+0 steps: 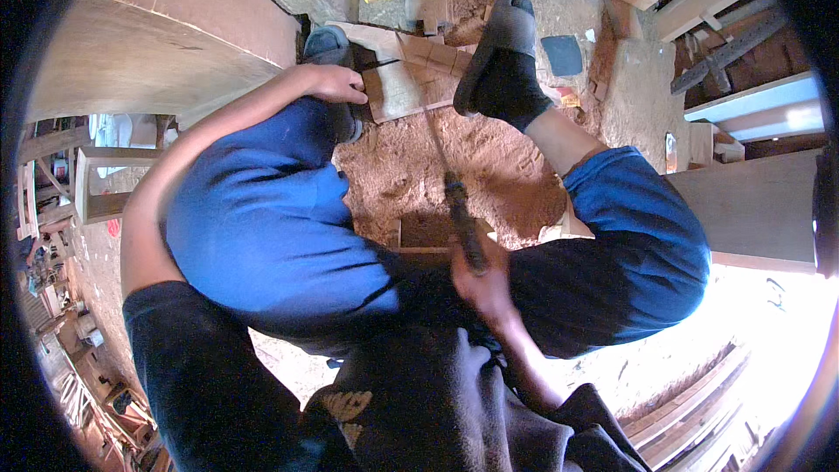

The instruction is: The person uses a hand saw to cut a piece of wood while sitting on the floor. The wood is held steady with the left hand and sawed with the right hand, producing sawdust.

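Observation:
My right hand (pixel 486 287) is wrapped round the dark handle of a handsaw (pixel 439 150). Its long thin blade, seen almost edge-on, slants up and to the left across a short wooden board (pixel 398 89). That board lies low between my feet, with a bright patch of light on it. Reaching round my bent left knee, my left hand (pixel 339 85) has its fingers curled at the board's left end. Their tips are partly hidden.
Sawdust (pixel 498 166) covers the floor between my legs. My right foot in a grey slipper (pixel 509 31) is beside the board. A large wooden panel (pixel 183 35) stands close on the left; planks (pixel 699 376) lie at the lower right.

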A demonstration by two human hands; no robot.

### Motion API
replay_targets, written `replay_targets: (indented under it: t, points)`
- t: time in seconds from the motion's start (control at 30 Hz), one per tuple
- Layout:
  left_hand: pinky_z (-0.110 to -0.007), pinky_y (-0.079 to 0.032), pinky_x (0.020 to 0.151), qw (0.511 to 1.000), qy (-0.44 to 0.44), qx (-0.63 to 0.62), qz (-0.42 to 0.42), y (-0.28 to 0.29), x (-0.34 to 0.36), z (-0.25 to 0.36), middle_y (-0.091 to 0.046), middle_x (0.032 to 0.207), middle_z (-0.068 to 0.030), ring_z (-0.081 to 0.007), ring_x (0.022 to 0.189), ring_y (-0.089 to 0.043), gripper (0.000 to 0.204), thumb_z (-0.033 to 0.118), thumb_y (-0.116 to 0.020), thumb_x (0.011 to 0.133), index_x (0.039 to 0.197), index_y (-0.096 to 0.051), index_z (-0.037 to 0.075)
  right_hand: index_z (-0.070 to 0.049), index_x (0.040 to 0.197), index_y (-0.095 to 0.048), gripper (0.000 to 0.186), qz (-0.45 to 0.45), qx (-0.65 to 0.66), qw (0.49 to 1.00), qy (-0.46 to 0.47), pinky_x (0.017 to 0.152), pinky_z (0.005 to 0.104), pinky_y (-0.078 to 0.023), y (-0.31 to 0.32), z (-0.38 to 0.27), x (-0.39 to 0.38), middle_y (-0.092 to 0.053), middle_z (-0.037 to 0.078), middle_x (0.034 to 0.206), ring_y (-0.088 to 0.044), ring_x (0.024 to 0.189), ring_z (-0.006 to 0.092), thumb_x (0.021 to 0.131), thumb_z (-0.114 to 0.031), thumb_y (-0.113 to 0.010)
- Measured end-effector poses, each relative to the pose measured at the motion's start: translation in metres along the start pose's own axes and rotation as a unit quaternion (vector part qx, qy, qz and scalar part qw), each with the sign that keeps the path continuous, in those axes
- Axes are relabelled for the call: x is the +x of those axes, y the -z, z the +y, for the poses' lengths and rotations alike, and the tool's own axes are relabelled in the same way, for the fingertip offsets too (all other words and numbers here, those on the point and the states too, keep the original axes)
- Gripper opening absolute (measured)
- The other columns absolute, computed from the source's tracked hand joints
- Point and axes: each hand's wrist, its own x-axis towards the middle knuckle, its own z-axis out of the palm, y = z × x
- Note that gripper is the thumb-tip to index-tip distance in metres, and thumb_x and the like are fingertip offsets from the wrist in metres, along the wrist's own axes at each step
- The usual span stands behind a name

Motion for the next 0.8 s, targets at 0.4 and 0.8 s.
replay_targets:
  t: [0.4,0.8]
  points:
    - [-0.040,-0.045,0.099,0.999,0.007,-0.029,-0.045,-0.013,-0.004,-0.014,-0.062,0.126,-0.0186,-0.0335,0.117,-0.058,0.060,0.053,-0.054,0.093,0.130,-0.058,0.005,0.000,0.086,-0.055,0.008,0.008,-0.052,0.993,0.109,0.064,0.0409,-0.042,-0.028,-0.025,0.014,-0.051,0.013,0.068,-0.050,0.064,0.0300,0.086,-0.008,-0.056]
    - [-0.039,-0.041,0.104,1.000,-0.003,-0.026,-0.015,-0.006,-0.003,-0.010,-0.058,0.133,-0.0208,-0.0339,0.123,-0.055,0.064,0.053,-0.052,0.093,0.132,-0.056,0.001,-0.002,0.091,-0.054,0.015,-0.113,-0.258,0.954,0.103,0.065,0.0544,-0.047,0.019,-0.062,0.026,-0.061,0.025,0.078,-0.062,0.080,0.0472,0.079,-0.006,-0.063]
